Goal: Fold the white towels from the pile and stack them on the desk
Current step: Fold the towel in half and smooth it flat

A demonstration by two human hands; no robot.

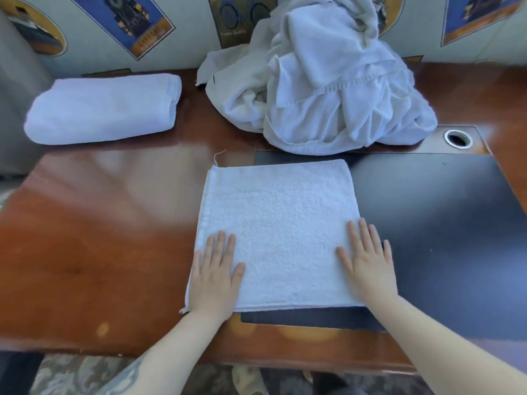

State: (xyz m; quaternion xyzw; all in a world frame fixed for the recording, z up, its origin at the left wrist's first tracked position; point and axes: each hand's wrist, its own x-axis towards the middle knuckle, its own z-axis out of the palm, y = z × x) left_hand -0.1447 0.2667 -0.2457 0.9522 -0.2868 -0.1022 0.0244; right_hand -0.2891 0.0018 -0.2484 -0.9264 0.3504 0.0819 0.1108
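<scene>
**Both palms flat on the half-folded towel**

The towel (pixel 281 232) lies in front of me on the desk (pixel 99 223), partly over the dark desk mat (pixel 442 223), its slightly longer axis running away from me toward the pile (pixel 322 81). It is white terry, flat and near-square, one loose thread at its far left corner. My left hand (pixel 215 276) presses its near left corner, my right hand (pixel 368 263) its near right edge, fingers straight and slightly spread. A folded towel (pixel 105 108) sits far left.
</scene>
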